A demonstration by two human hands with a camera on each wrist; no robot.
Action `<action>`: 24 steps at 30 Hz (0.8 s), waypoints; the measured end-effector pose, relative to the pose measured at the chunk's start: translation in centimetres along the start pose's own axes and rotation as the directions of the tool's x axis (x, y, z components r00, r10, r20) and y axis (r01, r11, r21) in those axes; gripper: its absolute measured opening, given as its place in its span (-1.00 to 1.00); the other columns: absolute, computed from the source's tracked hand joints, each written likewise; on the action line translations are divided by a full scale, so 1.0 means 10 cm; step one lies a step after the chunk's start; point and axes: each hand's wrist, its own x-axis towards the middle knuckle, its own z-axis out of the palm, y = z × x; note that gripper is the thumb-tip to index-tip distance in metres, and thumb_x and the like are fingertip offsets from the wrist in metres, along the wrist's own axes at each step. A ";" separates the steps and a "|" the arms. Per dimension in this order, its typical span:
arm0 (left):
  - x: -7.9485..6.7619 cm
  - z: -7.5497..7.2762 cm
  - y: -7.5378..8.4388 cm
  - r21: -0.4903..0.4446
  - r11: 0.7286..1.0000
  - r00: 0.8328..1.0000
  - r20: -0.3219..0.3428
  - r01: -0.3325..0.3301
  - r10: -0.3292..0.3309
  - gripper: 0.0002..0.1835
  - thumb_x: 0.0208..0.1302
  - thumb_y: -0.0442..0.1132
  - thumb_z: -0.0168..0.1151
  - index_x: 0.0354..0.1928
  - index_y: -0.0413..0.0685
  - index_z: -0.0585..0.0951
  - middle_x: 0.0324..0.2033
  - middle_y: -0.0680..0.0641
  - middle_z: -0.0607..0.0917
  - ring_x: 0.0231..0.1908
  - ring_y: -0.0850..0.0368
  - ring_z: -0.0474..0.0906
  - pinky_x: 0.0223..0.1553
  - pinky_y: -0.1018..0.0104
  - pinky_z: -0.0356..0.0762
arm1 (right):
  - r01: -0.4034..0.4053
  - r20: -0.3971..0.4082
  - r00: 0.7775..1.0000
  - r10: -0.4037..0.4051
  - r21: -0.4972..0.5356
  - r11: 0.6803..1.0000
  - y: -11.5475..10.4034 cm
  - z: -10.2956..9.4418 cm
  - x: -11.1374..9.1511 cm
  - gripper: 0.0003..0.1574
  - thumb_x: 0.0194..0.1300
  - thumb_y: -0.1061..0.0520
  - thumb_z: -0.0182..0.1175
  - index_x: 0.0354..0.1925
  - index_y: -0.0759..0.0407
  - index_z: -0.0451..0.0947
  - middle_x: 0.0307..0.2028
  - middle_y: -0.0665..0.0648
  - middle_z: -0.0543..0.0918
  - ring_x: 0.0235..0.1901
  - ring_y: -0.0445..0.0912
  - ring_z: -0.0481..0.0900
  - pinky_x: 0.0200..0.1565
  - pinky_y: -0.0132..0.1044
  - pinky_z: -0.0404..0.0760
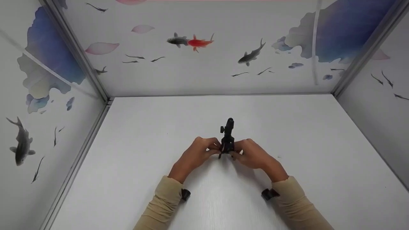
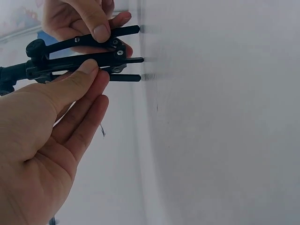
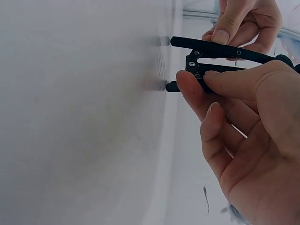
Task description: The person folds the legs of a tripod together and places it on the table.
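A small black tripod [image 1: 228, 135] stands upright at the middle of the white table, its legs close together and pointing down. My left hand [image 1: 200, 150] pinches a leg on its left side between thumb and fingers. On the other side, my right hand [image 1: 254, 155] pinches another leg the same way. The left wrist view shows three leg ends [image 2: 129, 30], a round knob [image 2: 35, 48] and the hinged braces between the legs. In the right wrist view, my right fingers [image 3: 190, 89] cover part of the lower leg. The feet are at the table surface.
The white table [image 1: 134, 127] is enclosed by panels printed with fish and blue shapes, including a back wall [image 1: 204, 73]. Metal frame strips [image 1: 80, 163] run along the left edge. A dark wrist device [image 1: 270, 194] sits at each sleeve cuff.
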 end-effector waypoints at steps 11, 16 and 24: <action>0.01 0.00 0.05 0.104 0.994 0.999 -0.025 0.026 -0.023 -0.85 0.21 -0.22 0.40 -0.17 0.04 0.70 -0.22 0.12 0.82 -0.14 0.37 0.74 -0.05 0.43 0.64 | -0.016 -0.026 1.000 0.014 -0.052 0.999 -0.06 0.03 0.01 -0.84 0.37 0.12 0.29 -0.12 0.02 0.78 -0.41 -0.12 0.81 -0.38 -0.32 0.64 -0.35 -0.35 0.51; 0.01 0.00 0.08 0.127 0.990 0.998 -0.016 0.058 -0.056 -0.86 0.21 -0.25 0.42 -0.20 0.00 0.69 -0.21 0.07 0.83 -0.16 0.36 0.75 -0.07 0.43 0.65 | -0.016 -0.022 1.000 0.015 -0.052 0.999 -0.05 0.03 0.02 -0.83 0.38 0.12 0.29 -0.12 0.02 0.78 -0.37 -0.11 0.82 -0.36 -0.30 0.64 -0.35 -0.36 0.51; 0.01 -0.01 0.10 0.118 0.989 0.996 0.007 0.085 -0.087 -0.86 0.25 -0.28 0.41 -0.16 -0.05 0.70 -0.21 0.04 0.83 -0.20 0.37 0.76 -0.07 0.41 0.66 | 0.025 0.060 0.998 -0.026 0.011 1.000 0.03 -0.05 0.00 -0.73 0.37 0.21 0.28 0.01 0.02 0.73 -0.12 -0.05 0.80 -0.18 -0.21 0.74 -0.14 -0.28 0.67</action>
